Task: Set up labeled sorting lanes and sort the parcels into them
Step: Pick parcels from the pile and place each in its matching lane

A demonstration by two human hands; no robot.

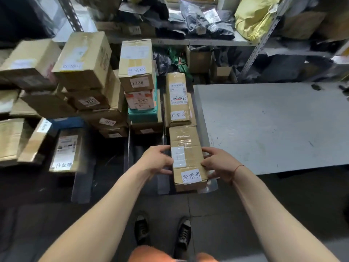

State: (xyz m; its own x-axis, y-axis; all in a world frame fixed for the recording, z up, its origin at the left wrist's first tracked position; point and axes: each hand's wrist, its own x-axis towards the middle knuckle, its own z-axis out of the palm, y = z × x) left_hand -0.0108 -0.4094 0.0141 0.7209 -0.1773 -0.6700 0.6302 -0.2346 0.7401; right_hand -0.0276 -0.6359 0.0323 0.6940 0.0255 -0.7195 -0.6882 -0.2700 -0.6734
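Observation:
A long brown cardboard parcel [186, 148] with a white handwritten label on its near end lies in the right-hand lane, at the left edge of a grey table. My left hand [157, 160] grips its left side and my right hand [217, 163] grips its right side. Just beyond it sits a second taped parcel [177, 100] with the same handwritten label and a shipping sticker. In the middle lane a stack of boxes [137, 72] carries a different label. At lower left a flat parcel [66, 150] bears a third label.
The grey table [273, 125] spreads to the right. Piled cardboard boxes [83, 61] fill the left side. Metal shelving [188, 41] at the back holds grey and yellow mail bags. Dark floor and my shoes are below.

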